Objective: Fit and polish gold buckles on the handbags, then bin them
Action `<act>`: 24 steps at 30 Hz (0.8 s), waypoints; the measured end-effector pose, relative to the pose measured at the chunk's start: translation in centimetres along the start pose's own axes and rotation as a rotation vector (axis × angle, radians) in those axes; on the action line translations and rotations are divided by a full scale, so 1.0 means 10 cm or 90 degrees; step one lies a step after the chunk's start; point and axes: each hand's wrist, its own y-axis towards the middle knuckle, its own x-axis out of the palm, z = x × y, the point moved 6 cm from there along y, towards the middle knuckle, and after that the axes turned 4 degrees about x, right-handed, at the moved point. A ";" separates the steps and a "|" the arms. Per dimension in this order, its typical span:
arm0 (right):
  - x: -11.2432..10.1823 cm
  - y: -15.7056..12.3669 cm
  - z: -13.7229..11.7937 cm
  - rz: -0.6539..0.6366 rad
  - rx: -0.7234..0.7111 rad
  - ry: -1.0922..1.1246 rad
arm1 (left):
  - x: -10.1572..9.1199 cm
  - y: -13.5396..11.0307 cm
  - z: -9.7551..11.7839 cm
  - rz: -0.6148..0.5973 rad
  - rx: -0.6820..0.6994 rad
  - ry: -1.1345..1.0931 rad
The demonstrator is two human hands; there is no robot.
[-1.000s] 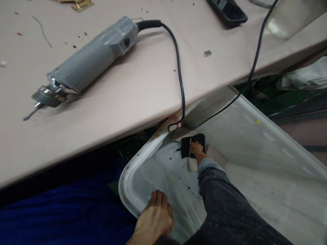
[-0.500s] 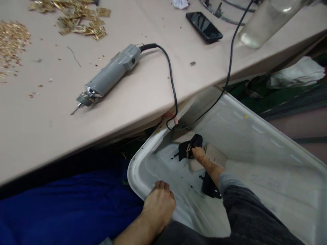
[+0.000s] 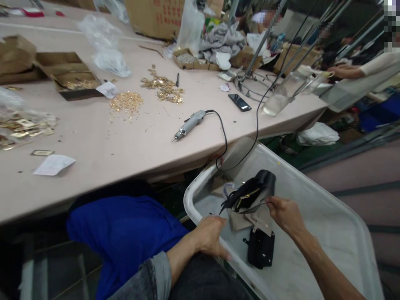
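My right hand [image 3: 286, 212] pinches the edge of a black zippered bag [image 3: 250, 193] and holds it up inside the white plastic tub [image 3: 315, 179]. A gold-coloured zip shows on the bag, and its panels hang loosely folded. My left hand [image 3: 210, 236] is at the tub's near-left rim, thumb and fingers apart, with nothing in it; whether it touches the rim I cannot tell. Below the bag, beige pieces [image 3: 262, 223] and another black piece with small holes or studs [image 3: 261, 248] lie on the tub floor.
An electric screwdriver [image 3: 190, 125] lies on the table [image 3: 93, 154], its cord running down over the tub. Also there are a phone [image 3: 240, 102], a bottle [image 3: 276, 102], heaps of small gold parts [image 3: 126, 104] and cartons [image 3: 70, 68]. Blue cloth [image 3: 125, 233] hangs at left; a person's arm [image 3: 348, 73] is far right.
My right hand has lifted the black bag from the tub floor and drawn it nearer. My left hand has shifted and its fingers have spread. The view has tilted up, showing more table.
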 end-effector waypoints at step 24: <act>-1.52 -0.77 -3.46 -0.284 -0.397 0.703 | -1.43 -3.54 0.16 0.917 -0.120 -0.457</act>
